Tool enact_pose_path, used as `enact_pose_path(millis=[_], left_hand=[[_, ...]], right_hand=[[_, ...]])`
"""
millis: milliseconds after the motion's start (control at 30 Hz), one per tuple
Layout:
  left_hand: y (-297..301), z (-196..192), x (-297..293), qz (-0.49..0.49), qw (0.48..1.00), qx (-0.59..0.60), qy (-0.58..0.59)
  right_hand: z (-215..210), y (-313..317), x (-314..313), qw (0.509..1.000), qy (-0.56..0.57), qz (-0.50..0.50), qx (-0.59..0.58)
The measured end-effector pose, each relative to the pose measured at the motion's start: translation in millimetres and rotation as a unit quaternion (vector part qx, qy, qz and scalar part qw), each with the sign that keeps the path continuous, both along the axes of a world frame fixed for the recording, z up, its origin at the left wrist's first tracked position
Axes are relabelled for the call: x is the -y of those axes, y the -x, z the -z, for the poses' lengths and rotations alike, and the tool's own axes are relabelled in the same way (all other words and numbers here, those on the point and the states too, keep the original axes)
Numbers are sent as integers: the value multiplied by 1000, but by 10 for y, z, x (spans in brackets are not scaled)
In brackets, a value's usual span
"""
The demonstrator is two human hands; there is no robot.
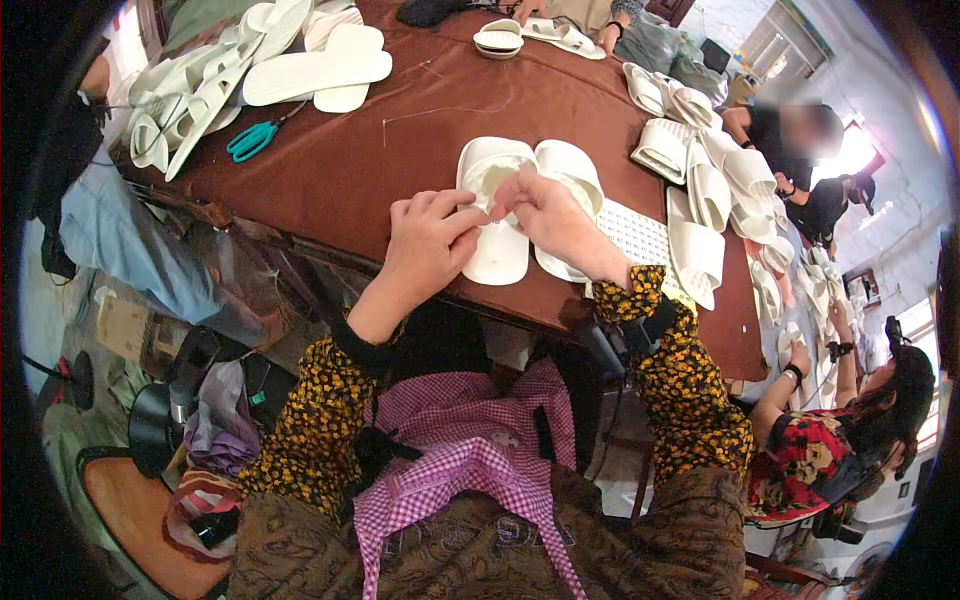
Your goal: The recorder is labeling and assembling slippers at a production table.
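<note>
The white slide sandal lies on the brown tablecloth, straight before the person, and its heel end is just beside the near edge of the table. This edge runs slanting, from the upper left down to the lower right. On the left of the hands, a wide stretch of cloth gives free room, as far as the scissors with teal handles and a pile of white slides. Beyond the sandal there is also open cloth, with a loose thread on it. On the right the room is narrow: a second slide sandal stands close beside the first, then come a white printed sheet and a row of slides.

The first sandal has its long axis pointing away from the person, with the strap at the far part and the heel toward the body. The left hand and the right hand come together above its footbed, with fingers bent and fingertips near each other; I cannot tell what they pinch. The right forearm passes over the second sandal.
</note>
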State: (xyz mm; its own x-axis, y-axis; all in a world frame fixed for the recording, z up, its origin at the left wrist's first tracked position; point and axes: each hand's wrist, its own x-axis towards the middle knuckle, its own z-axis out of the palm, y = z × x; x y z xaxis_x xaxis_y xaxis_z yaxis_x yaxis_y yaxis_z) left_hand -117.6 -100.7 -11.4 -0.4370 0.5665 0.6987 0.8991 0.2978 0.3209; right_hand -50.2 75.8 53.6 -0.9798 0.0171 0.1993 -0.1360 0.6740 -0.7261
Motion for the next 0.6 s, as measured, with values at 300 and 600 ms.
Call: enact_pose_path(millis=[300,600], left_hand=[[-20,-6,6,-6,1000,28,-8],[-8,3,28,-16,1000,16,-10]], right_hand=[[18,-99,-6,999,8,-17,-49],[-356,-158,-301,995,-16,67,-67]])
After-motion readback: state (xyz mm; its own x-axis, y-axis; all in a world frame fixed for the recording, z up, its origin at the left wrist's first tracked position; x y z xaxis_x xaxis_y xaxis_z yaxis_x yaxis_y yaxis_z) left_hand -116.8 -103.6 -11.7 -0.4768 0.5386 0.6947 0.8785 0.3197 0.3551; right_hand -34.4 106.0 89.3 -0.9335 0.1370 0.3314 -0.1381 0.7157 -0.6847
